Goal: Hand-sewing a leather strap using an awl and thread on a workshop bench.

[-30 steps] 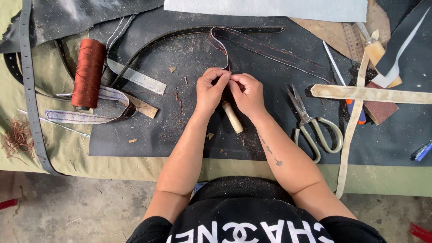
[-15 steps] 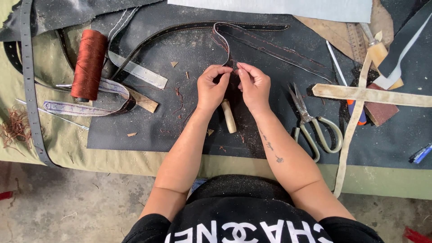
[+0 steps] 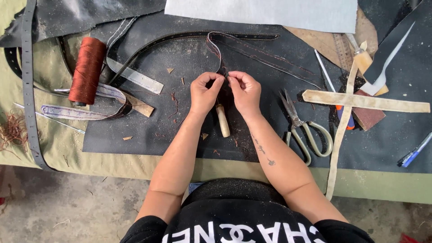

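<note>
Rust-red thread spool (image 3: 87, 70), black red-stitched leather strap (image 3: 252, 47), pale wooden handle (image 3: 222, 120).

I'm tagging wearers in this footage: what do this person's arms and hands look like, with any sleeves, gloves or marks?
Both forearms are bare, with no gloves, rings or watch visible. The left hand and right hand are uncovered. The right forearm carries small dark tattoos, little flower-like marks in a line. Short black sleeves of a black top with white print begin at the upper arms.
</note>
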